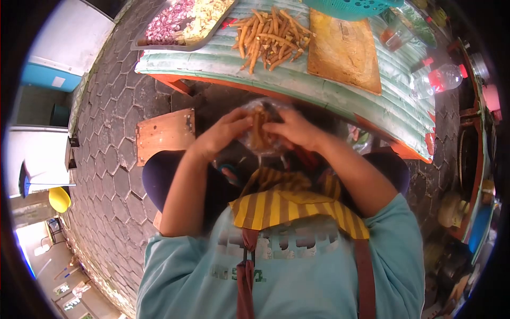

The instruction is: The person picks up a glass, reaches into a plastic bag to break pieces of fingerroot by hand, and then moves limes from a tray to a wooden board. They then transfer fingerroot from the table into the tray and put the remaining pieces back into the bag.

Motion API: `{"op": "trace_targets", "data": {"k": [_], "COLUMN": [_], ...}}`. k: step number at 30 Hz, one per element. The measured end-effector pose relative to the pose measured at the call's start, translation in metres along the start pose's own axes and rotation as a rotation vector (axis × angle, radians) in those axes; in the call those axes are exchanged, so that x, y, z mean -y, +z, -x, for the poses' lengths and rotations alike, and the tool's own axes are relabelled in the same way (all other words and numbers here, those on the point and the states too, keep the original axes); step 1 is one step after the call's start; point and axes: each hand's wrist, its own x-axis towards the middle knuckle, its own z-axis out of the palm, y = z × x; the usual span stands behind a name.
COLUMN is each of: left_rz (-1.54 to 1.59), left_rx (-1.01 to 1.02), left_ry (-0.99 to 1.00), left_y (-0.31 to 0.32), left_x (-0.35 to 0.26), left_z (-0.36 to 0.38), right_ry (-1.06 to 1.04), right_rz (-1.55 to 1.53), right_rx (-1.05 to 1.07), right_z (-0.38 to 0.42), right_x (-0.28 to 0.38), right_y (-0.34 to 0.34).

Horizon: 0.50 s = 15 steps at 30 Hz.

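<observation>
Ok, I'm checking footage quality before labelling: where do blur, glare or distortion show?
Head view: wide-lens bending curves the paving and black rims the corners; the fingers and clear plastic look slightly blurred; brightness washes out the lower-left edge; deep shadow lies under the table.

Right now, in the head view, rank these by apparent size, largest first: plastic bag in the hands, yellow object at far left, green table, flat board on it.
1. Green table, partly out of frame
2. Flat board
3. Plastic bag, partly covered
4. Yellow object; it lies farther away, so its true size is unsure
</observation>
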Motion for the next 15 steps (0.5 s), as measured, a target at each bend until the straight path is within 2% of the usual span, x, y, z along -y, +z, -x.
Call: {"op": "trace_targets", "data": {"k": [1,2,4,8,9,10,11,12,13,14,15], "left_rz": [0.299,0.304,0.469,0.406,0.411,0.307,0.203,0.209,0.093,-0.023,-0.012], "left_rx": [-0.045,-0.036,0.176,0.078,0.078,-0.025,-0.129,-0.134,-0.268,-0.401,-0.404], "left_ry": [-0.021,-0.019,-0.074,-0.057,-0.052,-0.031,-0.013,-0.012,0.019,0.049,0.050], "left_y": [0.013,0.018,0.024,0.037,0.035,0.032,0.029,0.025,0.021,0.019,0.021], "left_x": [0.002,0.003,0.010,0.014,0.018,0.027,0.037,0.047,0.054,0.062,0.060], "left_z": [-0.002,-0.005,-0.010,-0.013,-0.016,-0.021,-0.026,-0.031,-0.036,-0.041,-0.039], "right_ry": [-0.010,-0.006,0.033,0.066,0.141,0.215,0.217,-0.082,-0.393,-0.392,-0.387], "right_rz": [-0.018,-0.012,-0.127,-0.038,0.093,0.225,0.231,0.530,0.822,0.828,0.883], "right_rx": [-0.018,-0.025,0.006,-0.070,-0.126,-0.180,-0.175,-0.377,-0.573,-0.565,-0.468], "right_z": [0.005,0.007,0.011,0.010,0.008,0.006,0.002,-0.003,-0.005,-0.005,-0.003], "right_x": [0.005,0.005,0.006,0.005,0.007,0.008,-0.001,-0.018,-0.023,-0.026,-0.020], "right_y": [0.003,0.004,0.002,-0.002,-0.004,-0.005,-0.006,-0.007,-0.005,-0.006,-0.005]}}
